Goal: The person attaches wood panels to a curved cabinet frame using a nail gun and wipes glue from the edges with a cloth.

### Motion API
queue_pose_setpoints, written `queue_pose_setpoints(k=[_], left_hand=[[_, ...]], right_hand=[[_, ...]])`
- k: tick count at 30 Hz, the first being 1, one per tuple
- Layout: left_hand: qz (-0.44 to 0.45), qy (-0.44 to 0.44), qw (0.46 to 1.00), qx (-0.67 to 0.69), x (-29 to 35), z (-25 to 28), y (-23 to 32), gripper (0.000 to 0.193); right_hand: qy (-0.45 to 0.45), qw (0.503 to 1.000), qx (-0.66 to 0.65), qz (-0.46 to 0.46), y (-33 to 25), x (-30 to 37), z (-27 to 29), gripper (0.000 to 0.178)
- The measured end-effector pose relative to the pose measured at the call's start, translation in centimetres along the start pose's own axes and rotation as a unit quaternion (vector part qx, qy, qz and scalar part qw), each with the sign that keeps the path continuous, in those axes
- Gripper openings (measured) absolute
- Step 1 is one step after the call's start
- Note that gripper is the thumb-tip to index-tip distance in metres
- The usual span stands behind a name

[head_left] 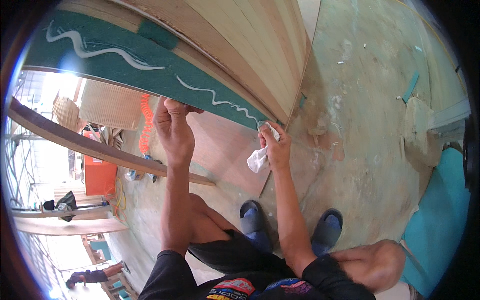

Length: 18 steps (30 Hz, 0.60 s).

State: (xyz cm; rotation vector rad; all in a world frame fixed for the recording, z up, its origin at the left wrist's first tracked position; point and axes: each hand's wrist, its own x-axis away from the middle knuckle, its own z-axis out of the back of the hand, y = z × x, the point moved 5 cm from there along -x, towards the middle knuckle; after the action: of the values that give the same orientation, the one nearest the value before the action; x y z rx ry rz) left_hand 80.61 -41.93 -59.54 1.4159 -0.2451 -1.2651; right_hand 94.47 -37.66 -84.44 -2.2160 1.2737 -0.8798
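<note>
Apparently white paste (pixel 110 51) lines green board (pixel 145 80) nearly to right end, unspread, left hand (pixel 175 131) gripping near edge, right hand (pixel 278 148) pinching white pouch (pixel 258 159).

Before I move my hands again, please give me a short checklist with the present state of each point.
1. Left hand at the green panel: ok, touching its lower edge.
2. Left grip firm: cannot tell, the panel hides some fingers.
3. Right hand holding the crumpled white bundle: ok, at the near end of the wavy white line.
4. White line unbroken: not ok, a gap splits it into two stretches.
5. Amount left inside the bundle: cannot tell.
6. Both dark slippers on the floor: ok.
</note>
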Motion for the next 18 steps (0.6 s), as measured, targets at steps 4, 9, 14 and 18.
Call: queue_pose_setpoints(k=[4, 9, 14, 18], left_hand=[[0.012, 0.012, 1.0, 0.014, 0.1, 0.0, -0.1, 0.044], [0.021, 0.006, 1.0, 0.016, 0.1, 0.2, -0.4, 0.037], [0.005, 0.0, 1.0, 0.01, 0.2, 0.2, 0.0, 0.039], [0.007, 0.02, 1.0, 0.003, 0.4, 0.9, -0.7, 0.04]], right_hand=[[0.025, 0.999, 0.024, -0.004, 1.5, -0.9, 2.1, 0.021], [0.098, 0.995, 0.006, -0.031, 4.4, -1.4, 4.7, 0.02], [0.087, 0.995, 0.023, -0.039, 6.4, -2.3, 6.6, 0.023], [0.099, 0.993, 0.032, -0.047, 7.4, -2.6, 7.4, 0.023]])
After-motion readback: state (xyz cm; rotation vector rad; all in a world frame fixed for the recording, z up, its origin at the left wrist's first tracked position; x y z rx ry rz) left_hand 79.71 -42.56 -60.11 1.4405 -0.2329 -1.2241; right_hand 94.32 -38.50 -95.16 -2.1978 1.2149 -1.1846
